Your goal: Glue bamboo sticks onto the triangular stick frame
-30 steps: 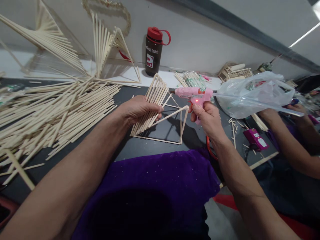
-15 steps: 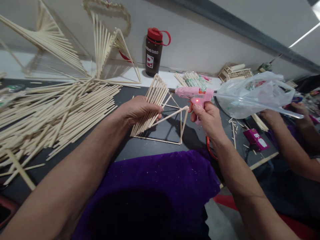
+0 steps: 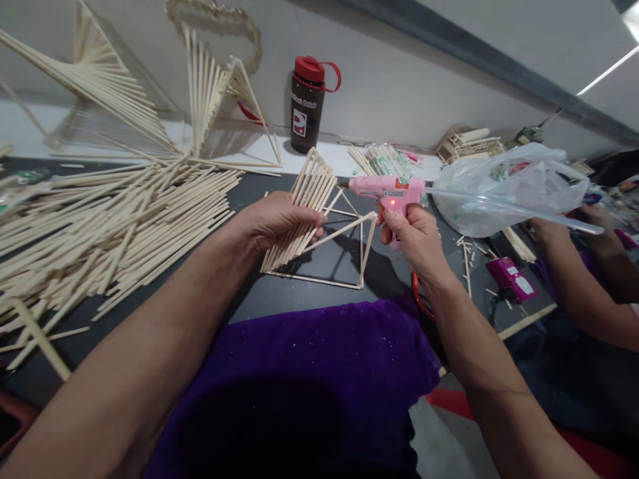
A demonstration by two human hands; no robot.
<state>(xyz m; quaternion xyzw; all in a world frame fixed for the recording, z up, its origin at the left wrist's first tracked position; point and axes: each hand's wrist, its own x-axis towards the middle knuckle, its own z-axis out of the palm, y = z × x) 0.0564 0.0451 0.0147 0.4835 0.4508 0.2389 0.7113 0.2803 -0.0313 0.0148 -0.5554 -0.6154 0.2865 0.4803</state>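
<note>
A small frame of thin wooden sticks (image 3: pixel 313 199) stands on the dark table, with several slanted sticks side by side on its left part. My left hand (image 3: pixel 284 218) is closed round those slanted sticks, thumb on top. In my right hand (image 3: pixel 412 233) is a pink glue gun (image 3: pixel 372 186) with an orange light lit on its side. The gun points left, its nozzle close to the upper right edge of the slanted sticks; whether it touches them I cannot tell. A long clear glue stick (image 3: pixel 514 206) extends from the gun's back.
Loose sticks (image 3: pixel 150 226) cover the table's left side. Behind stand larger stick structures (image 3: pixel 202 100) and a dark bottle with a red lid (image 3: pixel 305 110). At right are a plastic bag (image 3: pixel 464 216), a magenta box (image 3: pixel 512 278) and another person's hands (image 3: pixel 552 233).
The glue gun and my right hand have shifted very slightly left. My left hand and the frame look unmoved. The other person's near arm at the right has moved a little.
</note>
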